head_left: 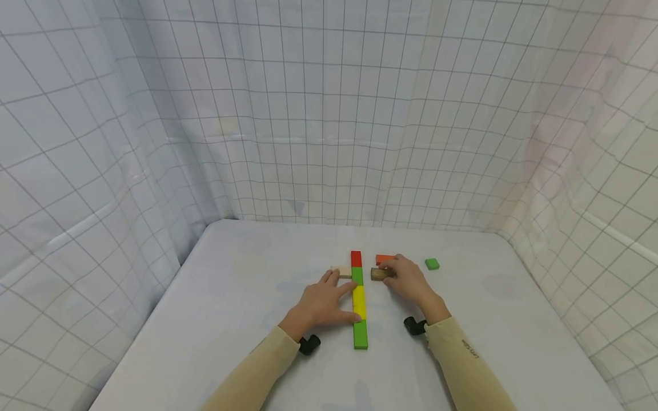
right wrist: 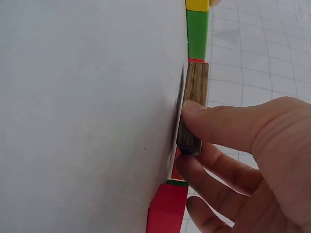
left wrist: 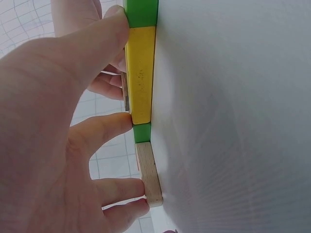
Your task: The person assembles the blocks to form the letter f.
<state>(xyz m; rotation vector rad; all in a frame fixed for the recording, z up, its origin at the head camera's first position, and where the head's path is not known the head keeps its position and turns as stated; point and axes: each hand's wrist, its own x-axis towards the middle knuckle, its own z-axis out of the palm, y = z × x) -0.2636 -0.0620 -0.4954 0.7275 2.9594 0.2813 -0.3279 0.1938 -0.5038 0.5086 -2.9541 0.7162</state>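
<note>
A straight row of blocks runs away from the person in the head view: a green block nearest, then a yellow block, a second green block and a red block. My left hand spreads along the row's left side. Its thumb and index finger touch the two ends of the yellow block, while other fingertips rest at a pale wooden block that extends leftward from the row. To the right of the row, my right hand pinches a dark brown wooden block lengthwise, a small gap from the row.
Just behind the right hand lies an orange-red block, partly covered by it. Farther right sits a small green block. A crimson block shows low in the right wrist view. Grid-patterned curtains enclose the white table.
</note>
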